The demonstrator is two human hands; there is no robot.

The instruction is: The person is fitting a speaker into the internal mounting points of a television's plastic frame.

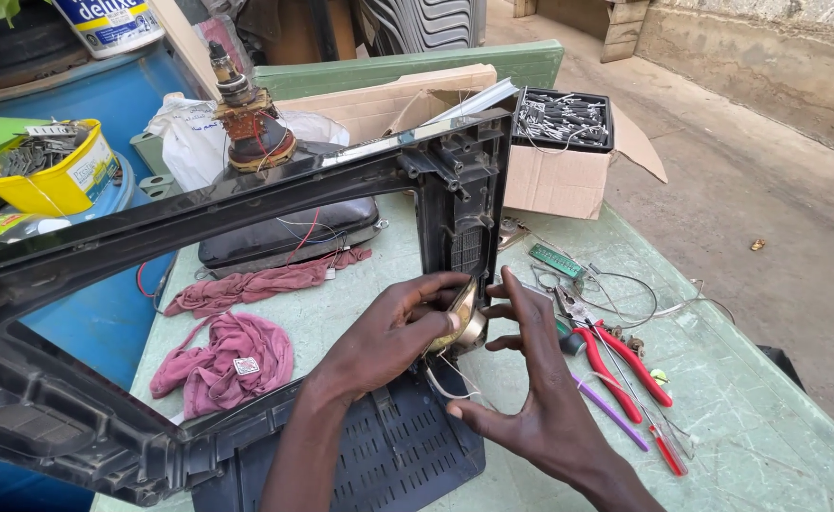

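my left hand comes up from the bottom centre of the frame and curls around a small round speaker with a brassy metal rim, fingers bent over its top edge and thumb under it, so the speaker sits gripped in that hand right against the lower end of the black plastic tv frame. my right hand stands just to the right of it, fingers straight and close together, their tips touching the side of the speaker, thumb stretched out low toward thin white wires that hang from the speaker; this hand is flat and open rather than pinching anything. the tv frame runs as a big hollow rectangle from the lower left of the picture up to the centre, its vertical side post rising just above my hands, and a slotted black panel lies under my wrists at the bottom. through the frame's opening i see pink rags on the green table and a dark picture tube with its copper-wound neck pointing up, in the upper middle. to the right of my hands lie red-handled pliers, a purple-handled tool and a small green circuit board, near each other. a cardboard box with a black tray of metal bits sits at the top centre, and a yellow tub is at the upper left.
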